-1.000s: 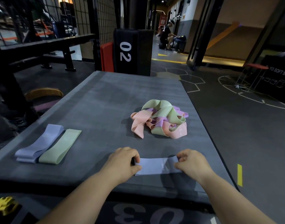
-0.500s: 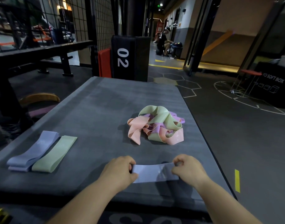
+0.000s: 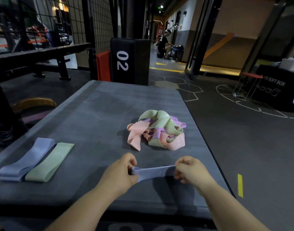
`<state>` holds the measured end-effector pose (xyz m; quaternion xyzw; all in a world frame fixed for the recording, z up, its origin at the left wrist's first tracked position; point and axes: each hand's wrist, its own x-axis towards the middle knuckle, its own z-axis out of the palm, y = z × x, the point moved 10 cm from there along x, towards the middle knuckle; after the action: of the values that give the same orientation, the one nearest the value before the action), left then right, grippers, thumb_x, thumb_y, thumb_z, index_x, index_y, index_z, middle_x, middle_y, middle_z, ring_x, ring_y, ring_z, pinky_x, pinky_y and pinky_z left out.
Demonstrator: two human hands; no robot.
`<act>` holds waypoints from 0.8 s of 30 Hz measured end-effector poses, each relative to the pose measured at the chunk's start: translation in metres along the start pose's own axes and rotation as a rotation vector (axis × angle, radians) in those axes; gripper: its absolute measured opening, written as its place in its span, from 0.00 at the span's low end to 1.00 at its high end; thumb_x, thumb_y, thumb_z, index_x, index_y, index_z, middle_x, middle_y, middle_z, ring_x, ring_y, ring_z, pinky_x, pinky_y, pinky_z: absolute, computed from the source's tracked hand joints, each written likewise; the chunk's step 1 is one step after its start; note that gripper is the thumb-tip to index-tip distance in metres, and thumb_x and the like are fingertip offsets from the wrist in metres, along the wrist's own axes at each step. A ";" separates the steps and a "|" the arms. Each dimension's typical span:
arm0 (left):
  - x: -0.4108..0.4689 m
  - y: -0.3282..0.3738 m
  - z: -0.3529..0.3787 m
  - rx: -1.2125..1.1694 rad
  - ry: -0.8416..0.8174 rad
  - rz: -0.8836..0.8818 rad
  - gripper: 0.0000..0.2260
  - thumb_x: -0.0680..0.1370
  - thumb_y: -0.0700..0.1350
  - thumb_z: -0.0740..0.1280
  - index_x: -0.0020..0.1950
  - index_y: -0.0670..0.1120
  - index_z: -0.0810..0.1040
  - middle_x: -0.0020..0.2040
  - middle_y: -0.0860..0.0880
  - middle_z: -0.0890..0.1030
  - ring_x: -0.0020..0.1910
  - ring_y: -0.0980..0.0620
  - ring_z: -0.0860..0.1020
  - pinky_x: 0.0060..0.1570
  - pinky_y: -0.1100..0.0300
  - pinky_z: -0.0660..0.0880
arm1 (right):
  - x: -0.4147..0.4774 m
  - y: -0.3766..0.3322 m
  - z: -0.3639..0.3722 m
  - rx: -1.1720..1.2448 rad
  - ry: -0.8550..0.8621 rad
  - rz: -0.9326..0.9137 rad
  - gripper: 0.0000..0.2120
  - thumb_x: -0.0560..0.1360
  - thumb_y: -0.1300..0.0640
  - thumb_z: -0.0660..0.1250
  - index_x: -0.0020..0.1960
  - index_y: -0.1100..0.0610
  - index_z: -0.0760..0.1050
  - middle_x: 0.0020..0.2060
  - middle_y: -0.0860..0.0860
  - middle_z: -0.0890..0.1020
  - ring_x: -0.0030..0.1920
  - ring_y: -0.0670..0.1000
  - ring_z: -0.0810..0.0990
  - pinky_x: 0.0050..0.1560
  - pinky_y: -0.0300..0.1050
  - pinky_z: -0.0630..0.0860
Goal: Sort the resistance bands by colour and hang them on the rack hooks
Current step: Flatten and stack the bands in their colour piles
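1. Left hand point(image 3: 119, 171): curled; pinches the left end of the held lavender band point(image 3: 153, 171) between thumb and fingers.
2. Right hand point(image 3: 191, 170): curled; pinches the opposite end of the same band.
3. Held lavender band: spans level and taut between both hands; sits over the near part of the grey platform point(image 3: 93, 114), right of centre; casts a shadow on the surface beneath; contact with that surface cannot be told.
4. Tangled pile point(image 3: 157, 131): lies beyond the hands on the right half of the platform; consists of pink, green and purple bands looped through one another; lies apart from the held band.
5. Flat lavender band point(image 3: 26, 160): lies at the near left of the platform; angles away to the right; shows more than one layer at its near end.
6. Flat green band point(image 3: 49, 162): lies just beside the flat lavender band, on its right; runs parallel, edges touching.
7. Surroundings: black pad marked "02" point(image 3: 129, 62) upright past the far edge; red pad point(image 3: 103, 65) just left of it; black box printed "SOFT BOX" point(image 3: 276, 90) on the floor at far right; seated person point(image 3: 164, 44) far down the corridor.
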<state>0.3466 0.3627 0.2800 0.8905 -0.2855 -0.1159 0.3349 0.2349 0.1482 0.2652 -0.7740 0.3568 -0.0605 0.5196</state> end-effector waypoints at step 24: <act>-0.010 0.028 0.023 0.006 -0.105 0.265 0.07 0.71 0.40 0.71 0.43 0.52 0.83 0.43 0.58 0.76 0.45 0.61 0.77 0.48 0.68 0.74 | 0.008 -0.014 0.002 -0.273 0.105 -0.187 0.15 0.77 0.61 0.62 0.56 0.42 0.73 0.40 0.50 0.80 0.35 0.48 0.74 0.27 0.32 0.68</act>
<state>0.3177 0.3392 0.2811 0.8386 -0.4180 -0.1161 0.3294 0.2491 0.1476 0.2740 -0.8631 0.3146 -0.0998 0.3823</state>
